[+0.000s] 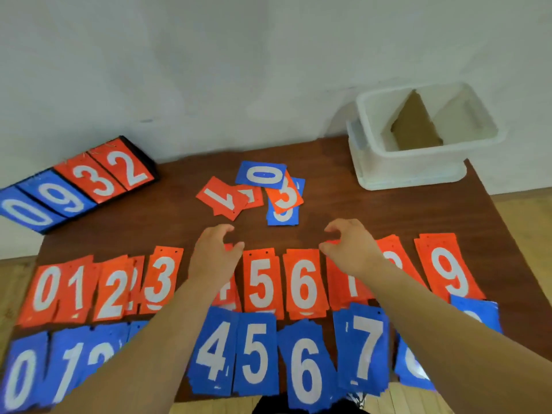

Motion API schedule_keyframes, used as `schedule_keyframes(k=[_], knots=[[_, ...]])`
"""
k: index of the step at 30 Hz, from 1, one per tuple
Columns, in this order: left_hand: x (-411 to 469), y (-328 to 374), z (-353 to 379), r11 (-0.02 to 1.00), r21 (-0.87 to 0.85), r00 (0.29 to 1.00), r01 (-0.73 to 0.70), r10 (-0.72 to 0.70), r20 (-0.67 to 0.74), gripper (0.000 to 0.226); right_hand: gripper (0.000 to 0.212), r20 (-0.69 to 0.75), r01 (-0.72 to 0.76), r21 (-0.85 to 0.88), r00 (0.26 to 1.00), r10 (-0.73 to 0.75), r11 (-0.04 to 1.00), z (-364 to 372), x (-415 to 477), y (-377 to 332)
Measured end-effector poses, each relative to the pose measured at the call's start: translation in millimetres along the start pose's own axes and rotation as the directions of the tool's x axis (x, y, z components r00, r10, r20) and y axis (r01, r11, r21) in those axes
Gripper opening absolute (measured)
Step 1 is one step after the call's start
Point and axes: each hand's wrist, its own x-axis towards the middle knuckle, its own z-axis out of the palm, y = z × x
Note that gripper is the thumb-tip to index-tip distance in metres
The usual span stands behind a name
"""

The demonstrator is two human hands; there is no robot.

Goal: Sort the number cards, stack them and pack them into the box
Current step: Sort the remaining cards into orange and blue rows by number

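Note:
Two rows of sorted number cards lie along the near side of the brown table [373,204]: red piles from 0 [44,289] to 9 [448,271], and blue piles from 0 [21,377] rightward below them. In the middle lies a loose heap: a red 1 [222,200], a blue 0 [263,174], a red 3 [285,195] and a blue card [282,218] under it. My left hand [215,253] hovers over the red 4 pile, loosely curled and holding nothing. My right hand [351,246] arches over the red 7 pile [352,289], thumb at its top edge. The white box [412,171] stands at the far right.
A black flip scoreboard [74,186] showing 0, 9, 3, 2 lies at the far left, overhanging the table edge. Inside the box is a brown cardboard piece [415,127]. A white wall runs behind the table, with wooden floor around it.

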Motion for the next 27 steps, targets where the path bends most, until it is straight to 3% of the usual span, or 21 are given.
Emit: schedule_keyframes(k=[5,8,11,14,17,22,27], knots=[[88.1,-25.2,-13.1,0.996,0.02,0.995,0.087,-0.086,-0.04,0.066,0.038,-0.059,-0.089,-0.023,0.994,0.088,0.996,35.8,78.3,-51.2],[141.4,-33.4,-13.0,0.985,0.091,0.989,0.145,-0.141,-0.046,0.078,0.053,-0.12,-0.156,-0.061,0.982,0.147,0.986,60.3,124.4,-72.5],[184.2,-38.9,-9.5,0.978,0.189,0.996,0.091,-0.093,0.005,0.09,0.063,-0.173,-0.231,-0.137,0.963,0.206,0.963,77.3,155.8,-81.6],[203.7,-45.7,-4.7,0.965,0.26,0.996,-0.019,-0.004,0.088,0.097,0.06,-0.19,-0.289,-0.056,0.943,0.274,0.956,82.8,170.8,-82.1],[203.4,-50.6,-2.1,0.966,0.249,0.996,-0.077,0.064,0.059,0.092,0.059,-0.15,-0.327,0.037,0.932,0.329,0.944,81.4,175.3,-79.5],[202.9,-45.1,-6.7,0.979,0.192,0.997,-0.068,0.062,0.036,0.087,0.049,-0.119,-0.31,0.113,0.939,0.323,0.944,67.7,174.3,-69.2],[189.7,-45.6,-13.1,0.986,0.08,0.989,-0.146,0.146,0.006,0.046,0.033,-0.164,-0.297,0.293,0.921,0.354,0.909,51.3,156.9,-54.3]])
